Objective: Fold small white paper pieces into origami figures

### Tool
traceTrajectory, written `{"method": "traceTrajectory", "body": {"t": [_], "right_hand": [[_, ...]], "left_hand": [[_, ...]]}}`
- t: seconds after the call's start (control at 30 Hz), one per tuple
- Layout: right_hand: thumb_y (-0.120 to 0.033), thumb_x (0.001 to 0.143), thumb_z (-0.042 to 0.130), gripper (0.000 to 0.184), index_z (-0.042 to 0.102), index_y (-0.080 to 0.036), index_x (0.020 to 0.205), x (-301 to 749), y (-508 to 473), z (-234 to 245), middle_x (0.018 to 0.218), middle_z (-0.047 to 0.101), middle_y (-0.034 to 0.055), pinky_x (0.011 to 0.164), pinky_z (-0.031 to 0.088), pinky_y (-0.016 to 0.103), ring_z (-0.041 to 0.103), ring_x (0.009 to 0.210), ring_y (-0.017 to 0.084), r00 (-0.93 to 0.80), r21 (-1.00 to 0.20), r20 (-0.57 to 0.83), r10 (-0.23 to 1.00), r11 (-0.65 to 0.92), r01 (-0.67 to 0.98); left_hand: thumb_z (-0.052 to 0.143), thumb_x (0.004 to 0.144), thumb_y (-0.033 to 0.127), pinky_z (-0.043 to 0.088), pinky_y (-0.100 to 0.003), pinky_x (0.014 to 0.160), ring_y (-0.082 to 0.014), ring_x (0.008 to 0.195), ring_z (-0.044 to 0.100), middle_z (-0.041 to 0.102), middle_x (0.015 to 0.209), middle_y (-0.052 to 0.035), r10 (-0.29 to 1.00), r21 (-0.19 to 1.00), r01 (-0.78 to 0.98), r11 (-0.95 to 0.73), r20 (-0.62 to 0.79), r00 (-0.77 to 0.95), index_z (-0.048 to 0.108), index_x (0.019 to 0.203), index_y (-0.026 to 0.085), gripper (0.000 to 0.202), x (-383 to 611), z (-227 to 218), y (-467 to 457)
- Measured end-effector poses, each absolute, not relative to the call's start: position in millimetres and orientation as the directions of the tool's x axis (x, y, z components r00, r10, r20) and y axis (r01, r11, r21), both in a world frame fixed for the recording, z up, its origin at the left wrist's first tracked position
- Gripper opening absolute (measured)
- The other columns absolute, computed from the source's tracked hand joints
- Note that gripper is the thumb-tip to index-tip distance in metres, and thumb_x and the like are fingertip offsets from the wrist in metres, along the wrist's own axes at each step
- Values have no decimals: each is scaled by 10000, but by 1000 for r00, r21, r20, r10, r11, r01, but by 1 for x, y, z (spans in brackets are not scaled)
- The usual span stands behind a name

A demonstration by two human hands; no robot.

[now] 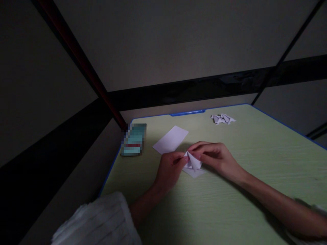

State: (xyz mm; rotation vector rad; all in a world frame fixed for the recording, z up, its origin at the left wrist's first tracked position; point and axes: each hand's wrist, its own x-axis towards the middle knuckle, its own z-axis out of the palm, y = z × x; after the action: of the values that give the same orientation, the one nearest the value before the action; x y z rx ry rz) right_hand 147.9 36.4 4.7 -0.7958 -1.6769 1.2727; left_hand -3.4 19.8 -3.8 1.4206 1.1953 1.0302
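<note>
Both hands pinch one small piece of folded white paper over the middle of the table. My left hand grips its left side, thumb on the front face. From the right, my right hand holds the upper right edge between thumb and fingers. A pointed flap stands up at the top of the paper, and a flat tip sticks out toward me below. Part of the folds is hidden behind the fingers. Just beyond my left hand lies a flat white paper sheet.
The pale green table has a blue rim and a blue handle strip at its far edge. Folded white paper shapes lie at the back right. A pixelated, phone-like rectangle sits at the left edge. Cabinet-like panels stand behind.
</note>
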Motion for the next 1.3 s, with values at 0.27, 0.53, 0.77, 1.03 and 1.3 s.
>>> {"method": "traceTrajectory", "body": {"t": [0.27, 0.53, 0.77, 1.03, 1.3], "right_hand": [[-200, 575, 699, 168, 551, -121, 582, 150, 41, 3, 511, 520, -40, 408, 277, 155, 430, 444, 38, -571, -929, -42, 820, -243, -280], [-338, 643, 632, 296, 448, -133, 538, 150, 40, 5, 428, 387, -76, 361, 167, 169, 299, 382, 20, -602, -985, -67, 795, -147, -86], [-447, 717, 514, 377, 413, -143, 517, 148, 40, 3, 431, 377, -74, 372, 221, 172, 317, 375, 25, -624, -998, -59, 779, -23, 65], [-554, 727, 413, 468, 453, -141, 511, 147, 40, -3, 396, 422, -49, 359, 269, 181, 357, 343, 39, -618, -986, -96, 780, 8, 164], [-529, 710, 476, 473, 416, -154, 427, 143, 39, -6, 301, 362, -73, 311, 170, 176, 273, 274, 18, -523, -994, -105, 846, -80, 70]], "left_hand": [[531, 618, 225, 260, -195, 469, -74, 482, 370, 453, 471, 19, 956, 998, 47, 37, -50, 290, 553, 502, 112, 164, -3, -2, 18], [585, 606, 293, 263, -193, 471, -72, 480, 388, 476, 468, 17, 944, 993, -7, 120, -112, 310, 570, 496, 112, 213, -4, -1, 18], [621, 587, 362, 256, -196, 468, -71, 469, 389, 474, 459, 19, 950, 985, -42, 166, -148, 275, 603, 527, 108, 262, -5, -1, 20], [656, 540, 376, 265, -196, 477, -75, 481, 398, 491, 463, 20, 968, 983, -59, 175, -161, 195, 596, 509, 112, 272, -6, -1, 23], [673, 525, 361, 281, -192, 465, -76, 476, 407, 504, 463, 16, 978, 978, -120, 170, -153, 143, 600, 508, 112, 259, -6, 0, 22]]}}
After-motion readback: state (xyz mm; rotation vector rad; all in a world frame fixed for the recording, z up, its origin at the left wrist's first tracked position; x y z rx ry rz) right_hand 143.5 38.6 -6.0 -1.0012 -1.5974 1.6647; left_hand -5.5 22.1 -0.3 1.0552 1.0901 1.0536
